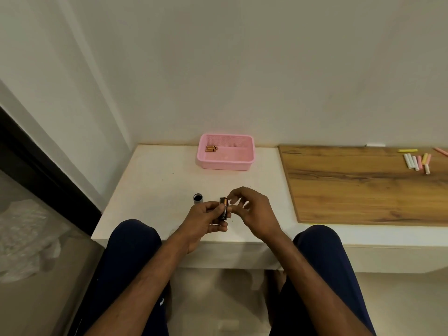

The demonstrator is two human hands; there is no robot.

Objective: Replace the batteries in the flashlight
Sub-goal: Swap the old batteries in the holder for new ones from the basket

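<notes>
My left hand (203, 220) grips a short black-and-copper battery pack (223, 209) and holds it upright just above the white table's front part. My right hand (252, 212) meets it from the right, thumb and forefinger pinching the pack's upper end; the other fingers are spread. A silver flashlight body (198, 198) stands on the table just left of my left hand, its dark open end facing up. At the back of the table a pink basket (226, 163) holds several copper batteries (211, 148) in its left corner.
The white table (155, 180) sits in a wall corner. A wooden board (351, 187) covers the surface to the right, with several chalk sticks (417, 161) at its far right. My knees are under the table's front edge. Crumpled plastic (21, 241) lies on the floor at left.
</notes>
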